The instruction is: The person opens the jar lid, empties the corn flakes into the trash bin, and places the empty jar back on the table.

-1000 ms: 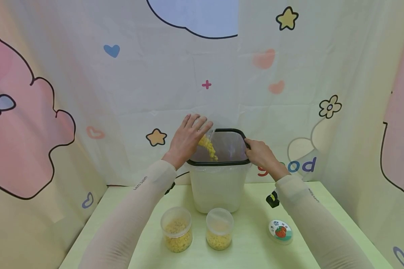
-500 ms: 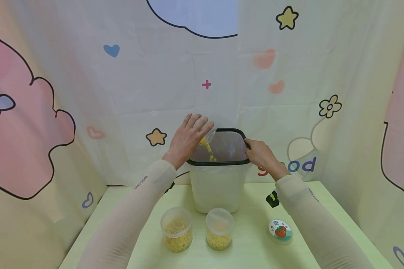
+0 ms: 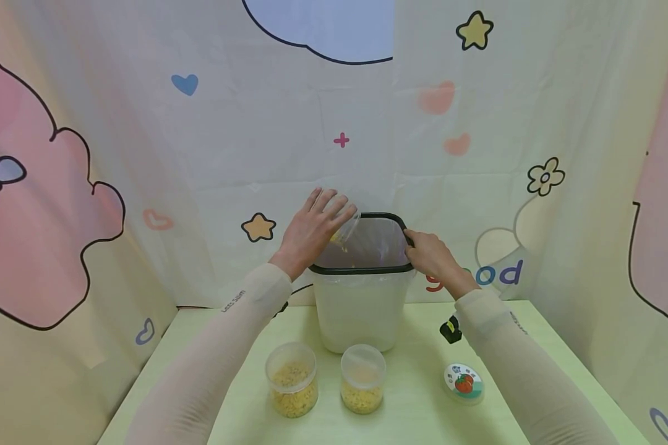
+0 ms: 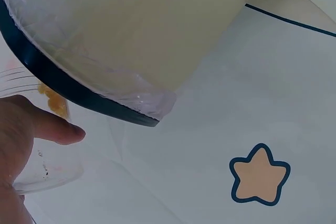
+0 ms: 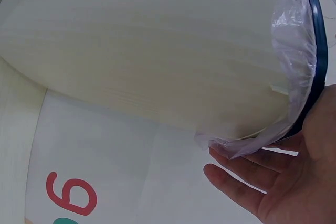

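My left hand (image 3: pixel 310 228) holds a clear plastic jar (image 3: pixel 351 228), tilted mouth-down over the left side of a white trash bin (image 3: pixel 359 312). A few yellow bits (image 4: pixel 55 103), perhaps corn kernels, cling near its mouth in the left wrist view. The thumb lies along the jar's wall. My right hand (image 3: pixel 431 252) grips the bin's black rim (image 5: pixel 318 40) at the right side, its fingers beneath the edge against the plastic liner (image 5: pixel 294 35). The bin stands upright; its bottom inside is hidden.
In front of the bin stand two clear tubs without lids, a wider one (image 3: pixel 294 395) and a narrower one (image 3: pixel 362 395), both partly filled with yellow bits. A round lid with a tomato print (image 3: pixel 464 383) lies at right, near a small black object (image 3: pixel 451 329). Patterned curtain (image 3: pixel 289 142) hangs behind.
The yellow stream falling from the jar has dwindled to a few bits. The left hand has tipped the jar slightly further; the right hand stays on the rim.
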Demonstrator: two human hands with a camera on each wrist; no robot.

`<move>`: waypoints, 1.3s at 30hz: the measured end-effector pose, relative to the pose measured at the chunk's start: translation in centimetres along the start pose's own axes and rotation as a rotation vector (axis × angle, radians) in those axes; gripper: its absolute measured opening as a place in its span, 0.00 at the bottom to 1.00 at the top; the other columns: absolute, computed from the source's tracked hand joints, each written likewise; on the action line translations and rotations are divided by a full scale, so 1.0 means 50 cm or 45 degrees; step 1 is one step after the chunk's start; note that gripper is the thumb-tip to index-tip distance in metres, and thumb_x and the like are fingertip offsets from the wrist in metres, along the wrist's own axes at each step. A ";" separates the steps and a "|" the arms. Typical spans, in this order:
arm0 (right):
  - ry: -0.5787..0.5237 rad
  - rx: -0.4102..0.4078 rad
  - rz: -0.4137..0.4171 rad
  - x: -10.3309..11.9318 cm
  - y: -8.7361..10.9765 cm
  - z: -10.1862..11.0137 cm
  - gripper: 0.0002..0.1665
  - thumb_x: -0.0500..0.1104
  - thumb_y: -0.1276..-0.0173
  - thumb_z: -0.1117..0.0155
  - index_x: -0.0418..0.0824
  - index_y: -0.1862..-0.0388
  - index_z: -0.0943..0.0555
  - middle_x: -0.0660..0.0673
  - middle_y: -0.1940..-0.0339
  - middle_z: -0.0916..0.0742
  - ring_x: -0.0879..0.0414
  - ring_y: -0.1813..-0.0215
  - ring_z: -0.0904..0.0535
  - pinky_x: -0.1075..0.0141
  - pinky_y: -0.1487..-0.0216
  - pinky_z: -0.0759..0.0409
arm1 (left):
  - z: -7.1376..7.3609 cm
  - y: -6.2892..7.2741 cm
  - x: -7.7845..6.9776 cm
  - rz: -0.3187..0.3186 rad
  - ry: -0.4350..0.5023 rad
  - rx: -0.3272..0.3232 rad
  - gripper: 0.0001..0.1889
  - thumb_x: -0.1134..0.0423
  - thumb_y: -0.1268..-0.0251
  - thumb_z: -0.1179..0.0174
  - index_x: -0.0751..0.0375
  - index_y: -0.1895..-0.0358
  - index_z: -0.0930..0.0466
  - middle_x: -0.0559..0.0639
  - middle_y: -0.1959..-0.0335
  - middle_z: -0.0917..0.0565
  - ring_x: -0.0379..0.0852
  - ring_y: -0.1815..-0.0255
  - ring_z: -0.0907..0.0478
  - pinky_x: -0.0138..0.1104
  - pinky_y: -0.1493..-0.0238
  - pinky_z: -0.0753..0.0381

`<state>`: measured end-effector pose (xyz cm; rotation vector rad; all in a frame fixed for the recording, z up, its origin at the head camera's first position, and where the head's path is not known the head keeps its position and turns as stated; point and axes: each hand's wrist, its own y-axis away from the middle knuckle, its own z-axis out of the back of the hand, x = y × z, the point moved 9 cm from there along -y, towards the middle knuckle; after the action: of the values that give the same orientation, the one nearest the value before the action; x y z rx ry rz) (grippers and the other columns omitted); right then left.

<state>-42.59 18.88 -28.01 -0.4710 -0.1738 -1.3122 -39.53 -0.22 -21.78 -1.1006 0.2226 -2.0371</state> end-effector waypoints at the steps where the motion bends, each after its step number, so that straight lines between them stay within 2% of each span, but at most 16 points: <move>1: -0.001 -0.001 0.001 0.000 0.000 0.000 0.33 0.40 0.28 0.58 0.32 0.25 0.39 0.30 0.30 0.27 0.40 0.47 0.24 0.52 0.52 0.24 | 0.000 0.000 -0.001 -0.010 -0.014 0.002 0.43 0.67 0.42 0.31 0.43 0.26 0.44 0.49 0.25 0.37 0.53 0.22 0.45 0.48 0.19 0.55; 7: -0.007 0.004 -0.007 0.001 0.000 0.000 0.33 0.40 0.27 0.58 0.32 0.25 0.39 0.30 0.30 0.27 0.41 0.49 0.24 0.55 0.56 0.26 | -0.004 0.003 -0.005 -0.069 -0.113 0.031 0.45 0.66 0.42 0.31 0.43 0.24 0.47 0.49 0.24 0.40 0.53 0.21 0.46 0.49 0.19 0.57; 11: -0.005 0.006 -0.010 0.001 0.000 0.000 0.33 0.40 0.27 0.58 0.32 0.25 0.40 0.30 0.30 0.27 0.41 0.49 0.24 0.54 0.55 0.26 | -0.005 0.004 -0.009 -0.113 -0.170 0.044 0.46 0.65 0.42 0.31 0.43 0.23 0.49 0.49 0.24 0.41 0.53 0.21 0.47 0.48 0.19 0.55; 15: -0.003 0.002 -0.004 0.002 0.001 0.001 0.32 0.40 0.27 0.58 0.32 0.25 0.39 0.30 0.30 0.27 0.41 0.47 0.24 0.53 0.53 0.25 | -0.006 0.004 -0.013 -0.151 -0.201 0.048 0.47 0.65 0.42 0.31 0.43 0.23 0.49 0.50 0.23 0.42 0.53 0.22 0.47 0.47 0.19 0.55; 25: 0.002 0.000 0.001 0.003 0.001 0.001 0.32 0.40 0.27 0.58 0.32 0.25 0.39 0.30 0.31 0.26 0.41 0.50 0.24 0.56 0.57 0.26 | -0.010 0.007 -0.021 -0.215 -0.250 0.053 0.46 0.65 0.41 0.31 0.42 0.23 0.48 0.49 0.23 0.41 0.53 0.22 0.47 0.48 0.19 0.55; 30: 0.009 -0.009 0.005 0.004 0.001 0.002 0.32 0.39 0.28 0.58 0.32 0.25 0.39 0.30 0.31 0.26 0.41 0.49 0.24 0.54 0.54 0.25 | -0.013 0.009 -0.024 -0.249 -0.296 0.085 0.48 0.63 0.42 0.30 0.41 0.22 0.52 0.49 0.22 0.44 0.53 0.21 0.49 0.48 0.19 0.58; 39: 0.022 -0.019 0.010 0.005 0.002 0.002 0.32 0.39 0.28 0.57 0.32 0.26 0.37 0.30 0.32 0.25 0.40 0.46 0.23 0.50 0.49 0.24 | -0.011 0.006 -0.028 -0.296 -0.346 0.084 0.46 0.64 0.39 0.32 0.39 0.23 0.51 0.48 0.23 0.43 0.52 0.21 0.49 0.49 0.19 0.58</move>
<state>-42.40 18.72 -27.83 -0.4727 -0.1475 -1.3105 -39.35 0.45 -23.13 -1.3989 -0.1145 -2.0491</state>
